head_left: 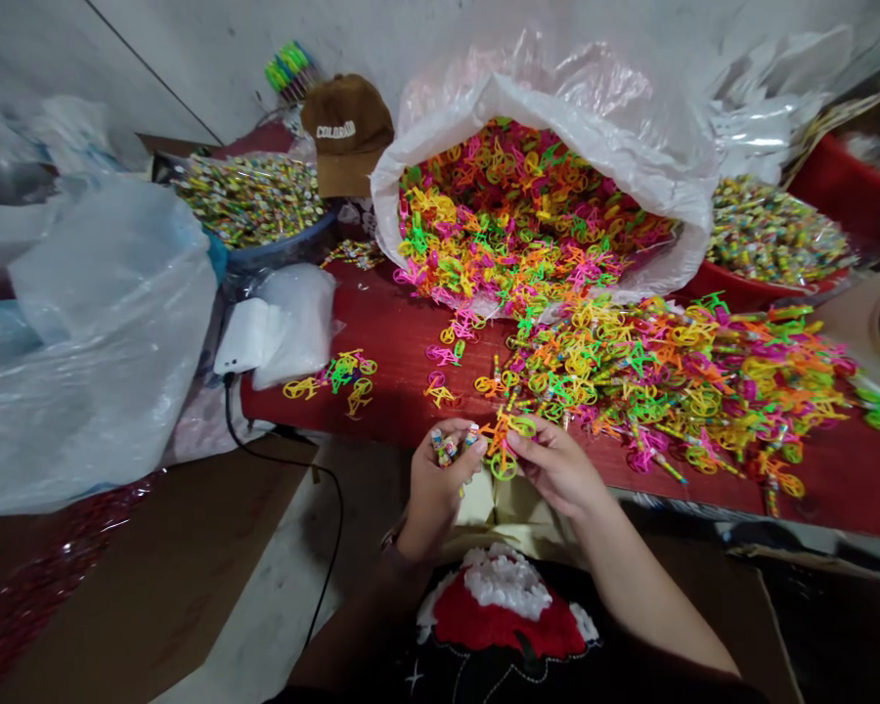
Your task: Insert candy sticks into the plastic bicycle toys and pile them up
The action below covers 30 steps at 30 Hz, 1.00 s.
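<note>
My left hand [426, 489] is closed around several short patterned tubes [444, 448] with whitish ends; what they contain cannot be made out. Between the fingertips of my right hand [561, 464] are small plastic toy bicycles [504, 460], orange and yellow-green. The two hands are close together at the table's front edge, and the toys come up against the left fingertips. Just beyond my right hand spreads a large pile of toy bicycles [616, 362], many with patterned tubes attached.
A white sack [704, 210] full of loose toy bicycles lies open on the red table [396, 376]. Tubs of patterned tubes [256, 200] [773, 230] flank it. At left are a brown cap [348, 127], a white device [242, 337] with a black cable [279, 458], and big plastic bags [110, 362].
</note>
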Tool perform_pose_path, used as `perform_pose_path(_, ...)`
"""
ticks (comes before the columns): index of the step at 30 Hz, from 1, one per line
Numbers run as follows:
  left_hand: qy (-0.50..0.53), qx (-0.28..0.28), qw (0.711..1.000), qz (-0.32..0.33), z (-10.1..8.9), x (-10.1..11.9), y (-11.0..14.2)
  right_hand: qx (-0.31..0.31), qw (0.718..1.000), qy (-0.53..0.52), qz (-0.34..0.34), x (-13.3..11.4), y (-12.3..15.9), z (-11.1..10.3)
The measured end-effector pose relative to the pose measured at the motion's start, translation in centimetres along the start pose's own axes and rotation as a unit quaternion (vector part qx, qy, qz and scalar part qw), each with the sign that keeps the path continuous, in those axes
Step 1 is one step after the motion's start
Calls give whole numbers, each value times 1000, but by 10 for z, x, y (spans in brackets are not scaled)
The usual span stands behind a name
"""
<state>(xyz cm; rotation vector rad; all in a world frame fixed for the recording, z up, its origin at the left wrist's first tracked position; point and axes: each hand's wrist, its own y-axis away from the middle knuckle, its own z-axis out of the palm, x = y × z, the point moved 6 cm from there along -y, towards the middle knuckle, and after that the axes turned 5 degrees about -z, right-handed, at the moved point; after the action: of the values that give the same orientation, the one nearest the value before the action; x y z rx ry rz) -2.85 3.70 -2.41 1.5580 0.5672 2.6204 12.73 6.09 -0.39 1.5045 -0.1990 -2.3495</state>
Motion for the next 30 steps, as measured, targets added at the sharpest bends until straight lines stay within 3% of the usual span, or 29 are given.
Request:
perform_pose_path(2, 18, 14, 1000, -11, 0, -2, -1, 66, 995, 7, -71, -3, 4, -2)
perform_pose_path(4, 18, 24, 999, -15, 0, -4, -1, 93, 989, 21, -110, -5, 8, -2)
perform_pose_path(10, -9, 19, 999, -28, 0, -10, 1, -49, 997, 42, -48, -10, 7, 10)
perform_pose_path(14, 1, 29, 999, -27, 0, -9, 0, -104, 990, 82, -50, -20, 6, 8)
perform_pose_path(20, -20, 101, 993, 52, -14, -7, -13, -117, 988, 102, -20, -8, 6, -2)
perform_pose_path(24, -53, 50, 996, 49, -8, -17, -14, -164, 979, 109, 52, 9, 7, -2)
perform_pose_path(26, -71, 38, 995, 51, -4, -19, -11, -158, 981, 100, 57, 9, 7, -1)
perform_pose_path(30, -137, 118, 976, 123, -13, -10, -12, -107, 986, 125, 26, 0, 5, -8)
